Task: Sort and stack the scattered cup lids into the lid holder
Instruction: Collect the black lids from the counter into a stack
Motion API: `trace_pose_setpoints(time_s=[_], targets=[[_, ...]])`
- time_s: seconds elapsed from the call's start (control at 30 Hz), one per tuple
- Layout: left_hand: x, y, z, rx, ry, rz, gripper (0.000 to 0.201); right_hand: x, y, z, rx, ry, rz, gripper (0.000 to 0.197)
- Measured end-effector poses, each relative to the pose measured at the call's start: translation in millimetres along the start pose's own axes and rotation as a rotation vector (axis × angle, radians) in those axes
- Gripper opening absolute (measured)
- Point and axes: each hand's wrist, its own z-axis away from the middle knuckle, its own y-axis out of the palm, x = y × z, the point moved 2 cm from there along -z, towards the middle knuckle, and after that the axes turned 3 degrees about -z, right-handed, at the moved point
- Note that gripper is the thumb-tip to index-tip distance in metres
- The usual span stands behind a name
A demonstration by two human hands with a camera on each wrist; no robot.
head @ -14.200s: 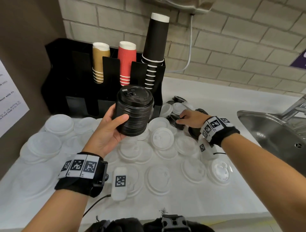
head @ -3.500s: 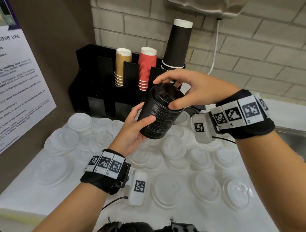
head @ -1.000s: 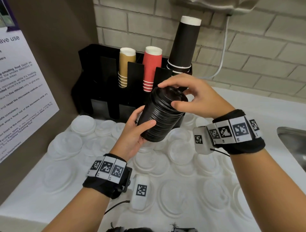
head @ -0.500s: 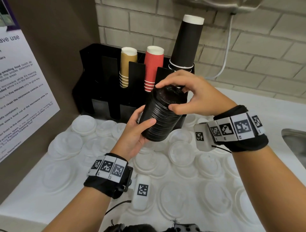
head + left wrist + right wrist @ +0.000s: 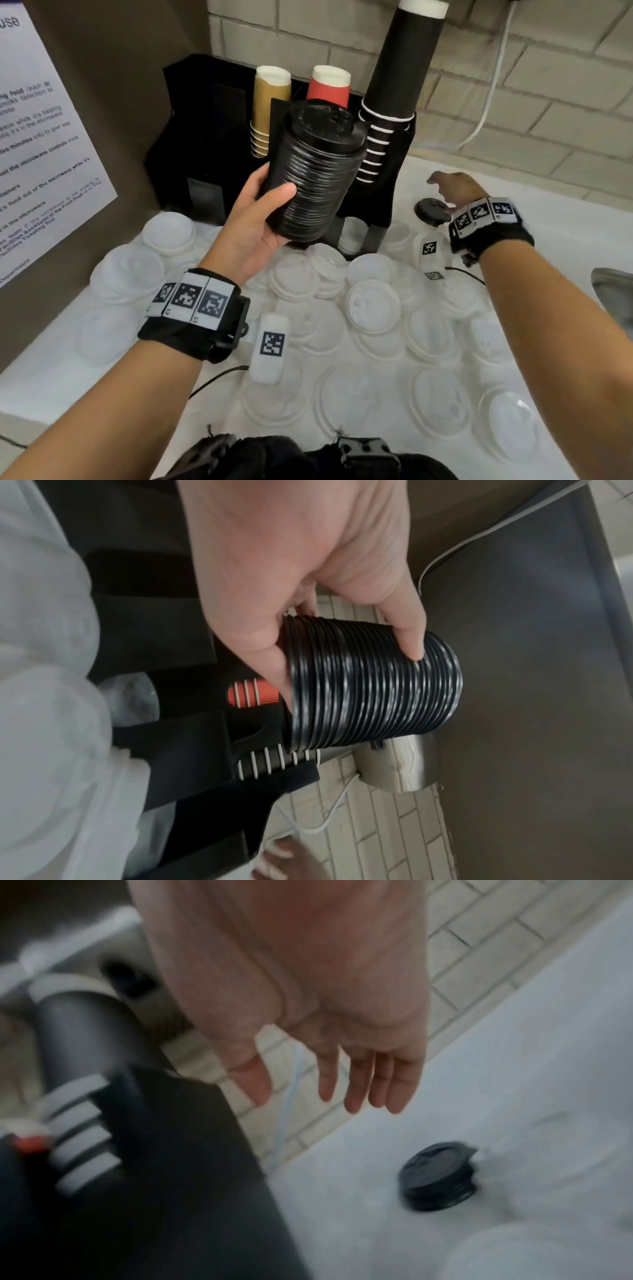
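The right hand [image 5: 455,190] has come off the top of the stack of black lids [image 5: 315,171], where it was pressing half a second ago, and now reaches, fingers loosely spread and holding nothing, over the bench [image 5: 565,233] to the right of the black cup-and-lid holder [image 5: 212,137]. Just below its fingers sits a small pile of black lids [image 5: 432,211], apart from the hand, not yet touched. The left hand [image 5: 253,226] alone grips the tall stack, thumb on the near side and fingers wrapped behind, holding it tilted in the air in front of the holder, level with the red cups [image 5: 329,85]. The wrist view shows the same curled grip around the ribbed stack. That hand-off suggests the last lid is seated and the right hand is going for the remaining black ones, probably the last of that colour on the bench. The white lids [image 5: 373,305] lie scattered in front of the holder, unsorted, so most of the task is ahead. One-handed, the tilted stack could slip.
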Motion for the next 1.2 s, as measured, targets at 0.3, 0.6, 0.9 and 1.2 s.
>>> trace_pose_setpoints(time_s=[0.3, 0.6, 0.9, 1.2], targets=[[-8, -12, 1, -0.064, 0.018, -0.056, 0.07, -44, 26, -76, 0.156, -0.031, 0.72, 0.044], [-7, -24, 1, -0.082, 0.009, -0.084, 0.066, -57, 28, -90, 0.047, 0.056, 0.717, 0.08], [-6, -30, 2, -0.094, 0.011, -0.066, 0.066, -61, 22, -85, 0.138, 0.046, 0.856, 0.061], [-3, -30, 4, -0.088, 0.015, -0.04, 0.066, -52, 15, -89, 0.016, 0.016, 0.438, 0.081]])
